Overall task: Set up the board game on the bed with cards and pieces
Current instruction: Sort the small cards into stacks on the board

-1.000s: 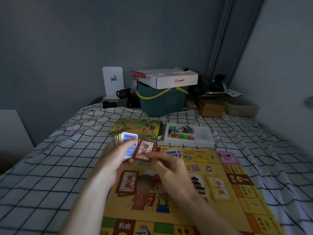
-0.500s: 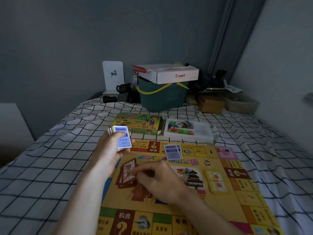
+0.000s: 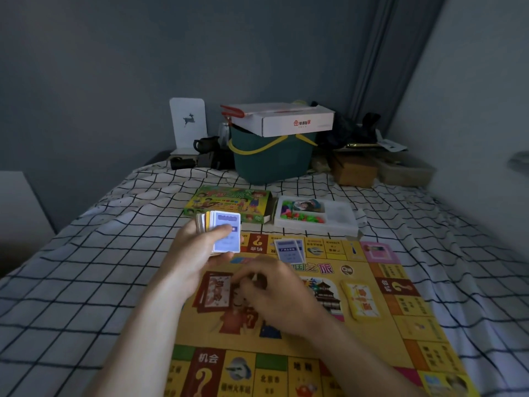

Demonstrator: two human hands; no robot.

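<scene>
The yellow printed game board (image 3: pixel 380 325) lies flat on the black-and-white checked bedsheet (image 3: pixel 86 282) across the lower right of the frame. The left hand (image 3: pixel 197 253), at centre, curls its fingers and thumb round a fanned stack of mixed cards with a pale blue card on top (image 3: pixel 223 233), held above the board's far left corner. Just below it, the right hand (image 3: pixel 272 290) is bent down over the dark red card pile (image 3: pixel 214 292) on the board; its fingertips touch or pinch a card at the pile's right edge, but the grip itself is hidden under the knuckles, so I cannot tell whether it is closed on the card.

The likeliest slip is in the left hand: the stack is loosely splayed and could slide out and scatter. The soft bed gives under pressure, so a push by the right hand could tilt the board and skew the red pile, the small blue card pair (image 3: pixel 289 250) at the far edge or the yellow card pile (image 3: pixel 362 300) at right. The white plastic tray of coloured pieces (image 3: pixel 340 222) and the green game box (image 3: pixel 229 203) sit beyond the board, well apart from both hands
</scene>
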